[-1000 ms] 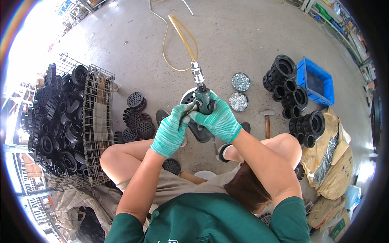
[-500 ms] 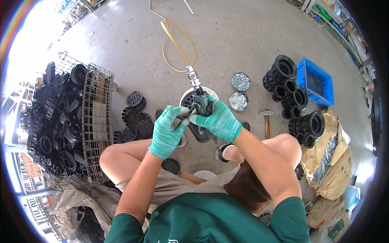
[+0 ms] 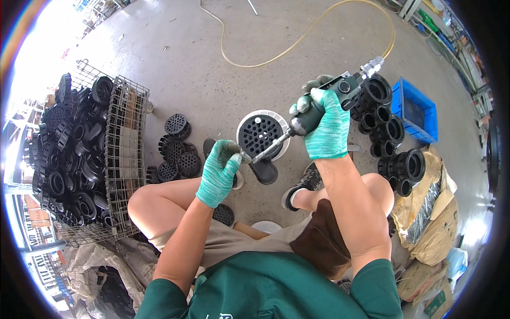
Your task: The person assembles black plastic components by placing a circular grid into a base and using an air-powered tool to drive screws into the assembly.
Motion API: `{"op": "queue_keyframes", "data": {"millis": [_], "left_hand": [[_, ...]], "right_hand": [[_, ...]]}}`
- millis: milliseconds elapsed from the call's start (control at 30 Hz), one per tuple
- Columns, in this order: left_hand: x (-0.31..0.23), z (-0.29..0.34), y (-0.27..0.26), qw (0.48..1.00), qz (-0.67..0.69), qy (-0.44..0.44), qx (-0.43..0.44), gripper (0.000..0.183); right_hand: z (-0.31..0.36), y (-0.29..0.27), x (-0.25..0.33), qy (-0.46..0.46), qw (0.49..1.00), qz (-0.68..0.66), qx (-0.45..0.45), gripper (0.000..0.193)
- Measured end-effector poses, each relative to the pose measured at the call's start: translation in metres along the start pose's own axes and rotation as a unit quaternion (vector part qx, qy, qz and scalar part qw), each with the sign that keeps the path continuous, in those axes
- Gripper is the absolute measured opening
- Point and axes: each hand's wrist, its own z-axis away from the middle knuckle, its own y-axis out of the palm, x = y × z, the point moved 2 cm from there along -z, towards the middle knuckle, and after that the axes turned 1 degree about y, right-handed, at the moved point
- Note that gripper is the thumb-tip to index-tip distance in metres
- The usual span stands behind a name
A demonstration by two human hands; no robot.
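My right hand [image 3: 330,127], in a green knitted glove, is closed around the dark body of an air screwdriver [image 3: 312,116]. Its long metal bit [image 3: 273,147] slopes down to the left. At the bit's end, the fingers of my left hand [image 3: 218,173], gloved alike, pinch together; a small metallic piece shows there, too small to name. Beneath the bit, a black round perforated disc [image 3: 255,139] with small pale metal pieces on it lies over a round white-rimmed container [image 3: 281,119].
A wire basket [image 3: 127,159] heaped with black round parts stands left. More perforated discs [image 3: 175,151] lie beside it. Stacked black rings [image 3: 409,162], a blue crate [image 3: 417,109] and brown wrapping [image 3: 441,228] are at right. The yellowish air hose [image 3: 297,42] loops across the floor.
My right hand has swung the air screwdriver up and right, its bit now pointing toward my left hand. The hose has swept right. My hands have parted, uncovering the disc.
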Motion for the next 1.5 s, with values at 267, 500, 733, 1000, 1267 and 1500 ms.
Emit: {"op": "queue_keyframes", "data": {"millis": [267,500,733,1000,1267,1500], "left_hand": [[-0.003,0.003,0.004,0.999,0.018,-0.028,0.039,0.014],[0.004,0.002,-0.002,0.998,0.019,-0.047,0.044,0.018],[0.011,0.001,0.003,0.984,0.134,-0.115,-0.004,0.017],[-0.001,-0.013,-0.008,0.999,-0.005,-0.027,0.029,0.022],[0.020,-0.047,-0.029,0.939,-0.332,0.056,0.066,0.027],[0.062,-0.060,-0.028,0.864,-0.456,0.198,0.082,0.037]], "right_hand": [[-0.004,0.004,-0.004,-0.012,0.999,-0.053,0.003,0.033],[-0.006,0.001,-0.009,-0.011,0.999,-0.029,0.013,0.027],[-0.008,-0.002,-0.016,-0.001,0.999,-0.038,0.006,0.027],[-0.005,0.010,-0.013,0.000,0.999,-0.015,0.030,0.029],[-0.003,0.010,-0.041,0.046,0.985,0.099,0.137,0.025],[0.005,0.001,-0.063,0.034,0.968,0.182,0.167,0.023]]}}
